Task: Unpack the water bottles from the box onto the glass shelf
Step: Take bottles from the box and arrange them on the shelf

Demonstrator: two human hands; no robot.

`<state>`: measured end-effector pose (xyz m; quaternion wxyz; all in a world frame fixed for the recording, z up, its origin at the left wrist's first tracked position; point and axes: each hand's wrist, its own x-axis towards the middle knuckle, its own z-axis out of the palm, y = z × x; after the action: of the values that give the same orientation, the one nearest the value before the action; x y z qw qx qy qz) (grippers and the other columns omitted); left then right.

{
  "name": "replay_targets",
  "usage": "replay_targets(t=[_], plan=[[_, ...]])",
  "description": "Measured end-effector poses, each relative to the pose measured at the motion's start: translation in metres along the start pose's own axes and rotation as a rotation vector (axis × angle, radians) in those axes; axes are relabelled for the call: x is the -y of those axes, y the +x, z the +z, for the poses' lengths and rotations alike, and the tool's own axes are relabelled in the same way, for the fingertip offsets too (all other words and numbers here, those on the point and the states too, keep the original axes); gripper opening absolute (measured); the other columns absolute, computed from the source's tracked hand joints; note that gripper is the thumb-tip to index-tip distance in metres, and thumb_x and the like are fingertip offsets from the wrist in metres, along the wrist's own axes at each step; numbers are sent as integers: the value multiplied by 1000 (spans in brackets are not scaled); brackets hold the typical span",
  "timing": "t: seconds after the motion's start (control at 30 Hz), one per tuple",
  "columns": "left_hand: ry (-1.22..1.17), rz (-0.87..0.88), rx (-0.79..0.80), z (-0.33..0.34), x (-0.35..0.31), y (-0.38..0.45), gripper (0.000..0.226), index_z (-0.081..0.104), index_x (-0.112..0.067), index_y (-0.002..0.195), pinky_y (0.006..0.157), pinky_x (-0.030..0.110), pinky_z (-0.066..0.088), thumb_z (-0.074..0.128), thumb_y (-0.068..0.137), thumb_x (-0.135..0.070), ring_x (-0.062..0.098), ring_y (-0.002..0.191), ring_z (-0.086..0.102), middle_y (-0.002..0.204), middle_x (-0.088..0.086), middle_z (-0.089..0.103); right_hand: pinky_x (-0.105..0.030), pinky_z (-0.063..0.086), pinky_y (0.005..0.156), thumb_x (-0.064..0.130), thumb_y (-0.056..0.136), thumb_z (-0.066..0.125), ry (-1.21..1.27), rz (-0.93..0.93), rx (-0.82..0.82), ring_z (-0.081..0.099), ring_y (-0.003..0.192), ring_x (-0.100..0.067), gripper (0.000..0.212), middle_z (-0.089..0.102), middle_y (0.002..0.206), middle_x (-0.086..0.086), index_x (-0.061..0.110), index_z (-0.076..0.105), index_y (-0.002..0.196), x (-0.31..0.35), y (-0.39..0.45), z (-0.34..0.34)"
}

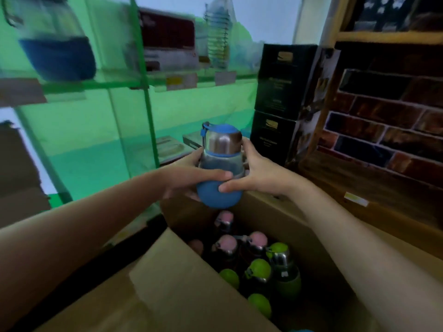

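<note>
So both hands are wrapped around the blue bottle [219, 164], left hand [189, 174] and right hand [260, 174] gripping its sides, held upright above the far edge of the open box [191, 283]. Pink and green bottles [257, 269] sit inside; glass shelf [84, 85] up left.

Matt cardboard box [196, 283], shiny-steel-collared bottle [221, 164]

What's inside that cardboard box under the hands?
The cardboard box holds bottles standing upright: pink-capped bottles at the back, green-capped bottles nearer. Their lower bodies and the box floor are hidden in shadow.
</note>
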<state>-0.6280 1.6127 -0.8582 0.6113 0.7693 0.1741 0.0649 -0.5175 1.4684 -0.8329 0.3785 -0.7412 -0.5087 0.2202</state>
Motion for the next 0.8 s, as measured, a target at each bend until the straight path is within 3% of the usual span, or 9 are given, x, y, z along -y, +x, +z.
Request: replay_targets(t=[0.1,0.17,0.3,0.4,0.57,0.73,0.8], plan=[[20,59,-84,-42,-31,-30,75,51,-32,123,63,33,56,83,56,-40,12,87,71,109,-8,69,-20,46,95,20,67,84,-12,-124,-42,54,111,-9,104,51,111,15,26,16,146,50,20,7],[44,88,-137,-66,-49,-50,67,53,-32,118,61,31,57,84,59,-35,8,81,71,98,-13,71,-32,51,95,21,65,85,4,-198,-66,60,102,-9,100,53,105,18,29,22,143,79,30,12],[73,149,-252,-112,-81,-97,60,57,-35,113,67,30,59,84,60,-32,7,87,71,99,-14,73,-30,53,89,24,62,86,37,-346,-96,61,101,-4,94,58,115,11,30,32,138,139,47,25],[108,194,-333,-145,-101,-132,54,58,-38,107,62,24,57,83,60,-30,4,82,71,94,-17,73,-25,53,87,27,61,87,44,-440,-95,62,101,-4,93,60,118,8,31,34,137,184,61,38],[191,210,-488,-207,-133,-176,67,54,-37,120,67,28,57,78,58,-42,9,90,71,104,-12,71,-14,51,80,20,69,82,125,-556,-58,59,93,4,77,57,107,16,27,39,132,255,94,64],[191,119,-665,-261,-137,-187,80,53,-39,116,72,35,57,76,42,-59,17,97,67,108,-8,68,-37,46,100,25,78,74,73,-532,-11,57,114,-17,77,51,134,-1,20,33,142,290,140,92],[159,45,-719,-279,-129,-182,80,50,-36,117,74,36,55,80,46,-58,21,98,63,109,-4,64,-39,42,105,24,81,70,39,-481,3,56,116,-20,75,46,140,-6,19,31,145,289,149,97]])
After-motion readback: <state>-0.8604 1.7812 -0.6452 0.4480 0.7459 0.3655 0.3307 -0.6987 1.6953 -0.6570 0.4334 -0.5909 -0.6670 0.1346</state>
